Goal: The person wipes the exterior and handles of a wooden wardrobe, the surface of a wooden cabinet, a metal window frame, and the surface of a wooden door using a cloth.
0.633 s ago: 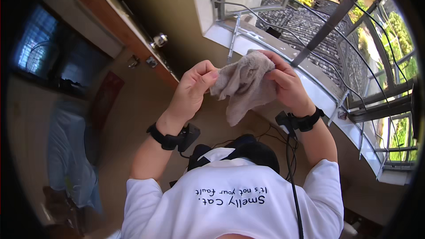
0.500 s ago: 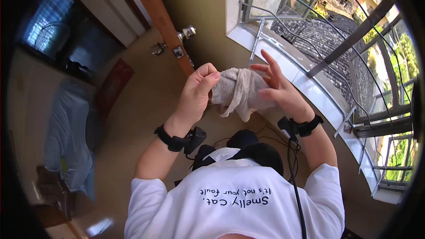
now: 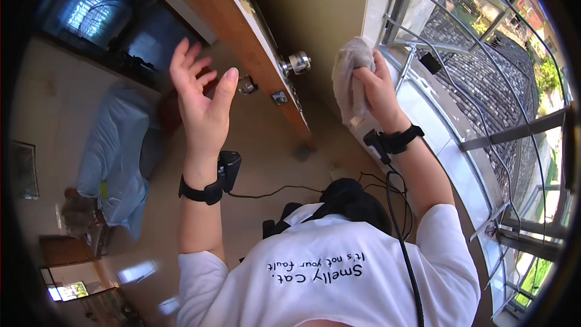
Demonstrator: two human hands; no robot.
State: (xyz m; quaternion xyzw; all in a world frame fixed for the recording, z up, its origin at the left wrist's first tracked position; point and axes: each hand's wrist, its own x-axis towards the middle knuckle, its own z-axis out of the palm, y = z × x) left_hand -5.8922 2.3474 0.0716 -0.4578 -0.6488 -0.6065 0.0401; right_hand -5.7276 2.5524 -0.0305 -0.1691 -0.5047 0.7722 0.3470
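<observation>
A greyish-white rag (image 3: 350, 79) hangs bunched from my right hand (image 3: 380, 88), its fingers and thumb closed round it beside the windowsill. My left hand (image 3: 203, 97) is raised with its fingers apart and nothing in it, left of the open wooden door (image 3: 242, 21). The door's round metal knob (image 3: 298, 62) lies between my two hands, nearer the rag. Both wrists wear black straps with small devices and cables.
On the right runs a white tiled windowsill (image 3: 433, 115) below an open window with bent metal bars (image 3: 478, 94). A pale blue cover (image 3: 115, 145) drapes something at the left. Cables (image 3: 396, 184) trail over the floor near my body.
My left hand has let go of the rag and moved left, opening. My right hand has closed on the rag and lifted it away. The view has shifted, bringing the door nearer the middle.
</observation>
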